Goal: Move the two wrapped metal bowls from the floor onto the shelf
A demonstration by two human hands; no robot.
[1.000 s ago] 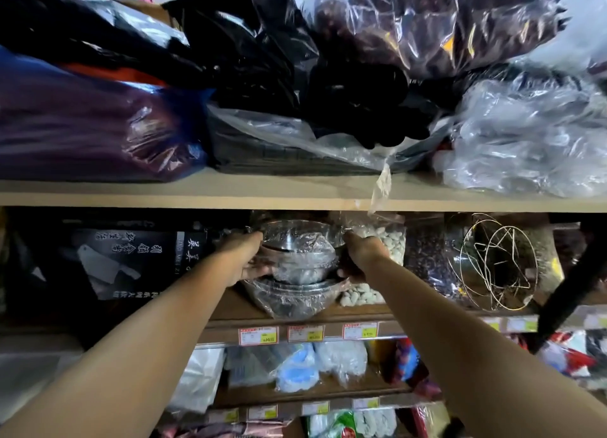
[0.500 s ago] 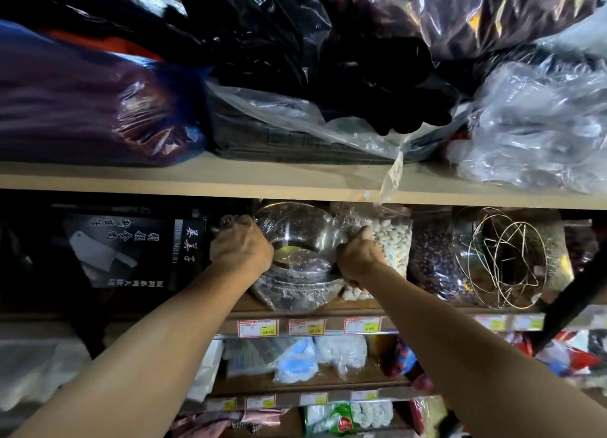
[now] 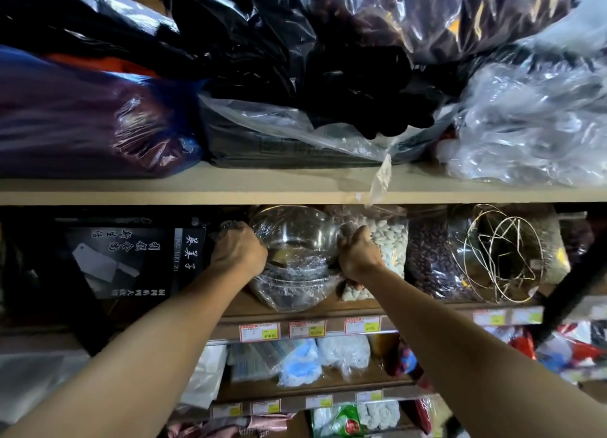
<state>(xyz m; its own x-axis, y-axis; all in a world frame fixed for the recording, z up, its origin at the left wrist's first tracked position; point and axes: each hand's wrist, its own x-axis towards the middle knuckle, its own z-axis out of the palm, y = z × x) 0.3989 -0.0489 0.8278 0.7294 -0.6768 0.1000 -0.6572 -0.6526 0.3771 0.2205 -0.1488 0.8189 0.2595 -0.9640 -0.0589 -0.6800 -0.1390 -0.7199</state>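
Observation:
Two metal bowls in clear plastic wrap are stacked on the wooden shelf (image 3: 249, 309). The lower bowl (image 3: 289, 293) rests on the shelf board. The upper bowl (image 3: 295, 237) sits in it, tilted so its mouth faces me. My left hand (image 3: 238, 252) grips the upper bowl's left rim and my right hand (image 3: 358, 257) grips its right rim. Both arms reach up from the bottom of the view.
A black knife box (image 3: 131, 260) stands left of the bowls. To their right are a bag of white pebbles (image 3: 389, 240), a bag of dark beans (image 3: 427, 260) and wire racks (image 3: 502, 257). Bulky plastic bags (image 3: 295, 76) fill the shelf above. Price tags (image 3: 259, 332) line the shelf's front edge.
Both hands have pushed the upper bowl deeper onto the shelf and tilted its mouth more toward me. The lower bowl has stayed in place.

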